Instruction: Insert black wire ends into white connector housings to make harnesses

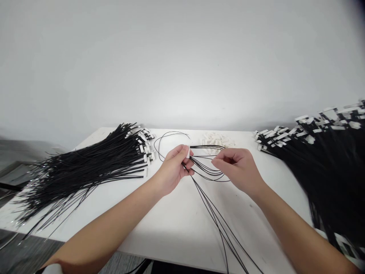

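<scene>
My left hand (174, 167) is closed on a small white connector housing (188, 152), pinched under the thumb. Several thin black wires (208, 165) run out of the housing's right side and curve toward my right hand (237, 167). That hand is closed, thumb and forefinger pinching at a black wire a short way from the connector; its other fingers are curled. Below my left hand, more black wires (212, 207) hang down across the table toward the front edge. A single wire (156, 142) loops out behind the left hand.
A heap of black wires with white connectors (94, 163) lies on the left of the white table (159, 224). Loose white connector housings (218, 140) are piled behind my hands. On the right rises a larger bundle of black wires (327, 163) with white ends. A pale wall (182, 68) stands behind.
</scene>
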Motion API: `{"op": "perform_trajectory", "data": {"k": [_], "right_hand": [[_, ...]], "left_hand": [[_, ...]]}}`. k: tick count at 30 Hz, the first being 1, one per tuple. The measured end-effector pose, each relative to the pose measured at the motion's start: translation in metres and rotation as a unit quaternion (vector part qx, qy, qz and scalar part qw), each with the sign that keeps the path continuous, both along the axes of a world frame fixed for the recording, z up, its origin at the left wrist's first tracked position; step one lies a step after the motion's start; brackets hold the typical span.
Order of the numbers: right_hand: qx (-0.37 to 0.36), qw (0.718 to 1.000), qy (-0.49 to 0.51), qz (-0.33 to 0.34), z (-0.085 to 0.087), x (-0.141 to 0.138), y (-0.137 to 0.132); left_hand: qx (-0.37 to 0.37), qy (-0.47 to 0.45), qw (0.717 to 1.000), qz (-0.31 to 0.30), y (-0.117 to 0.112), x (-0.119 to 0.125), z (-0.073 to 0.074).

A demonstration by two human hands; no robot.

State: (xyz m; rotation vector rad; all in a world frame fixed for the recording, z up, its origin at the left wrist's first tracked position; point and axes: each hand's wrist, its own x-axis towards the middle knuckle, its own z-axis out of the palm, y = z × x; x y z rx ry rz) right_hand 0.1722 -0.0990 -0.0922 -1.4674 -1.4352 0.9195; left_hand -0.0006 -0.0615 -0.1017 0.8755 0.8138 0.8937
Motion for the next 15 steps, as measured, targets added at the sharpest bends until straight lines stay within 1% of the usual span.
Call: {"op": "perform_trajectory", "data": {"k": [3,7,9,11,13,15], "right_hand": [[0.015,1.0,0.003,0.012,-0.004,0.0,0.0],[0.039,0.998,-0.006,0.057,-0.008,0.0,0.001],[0.098,0.992,-0.053,0.055,-0.011,-0.001,0.001],[0.197,0.972,-0.126,0.03,-0.015,-0.003,0.002],[0.287,0.939,-0.191,0.005,-0.021,-0.003,0.003],[0.337,0.911,-0.239,-0.005,-0.027,-0.003,0.004]], "left_hand": [[0.003,0.001,1.0,0.0,0.0,0.0,-0.001],[0.001,-0.003,1.0,0.004,0.0,0.0,-0.002],[-0.005,-0.006,1.0,0.008,0.0,0.0,-0.002],[-0.013,-0.008,1.0,0.008,0.0,0.0,-0.002],[-0.023,-0.011,1.0,0.002,0.0,0.0,-0.001],[-0.033,-0.016,0.999,-0.006,-0.001,0.0,-0.001]]}}
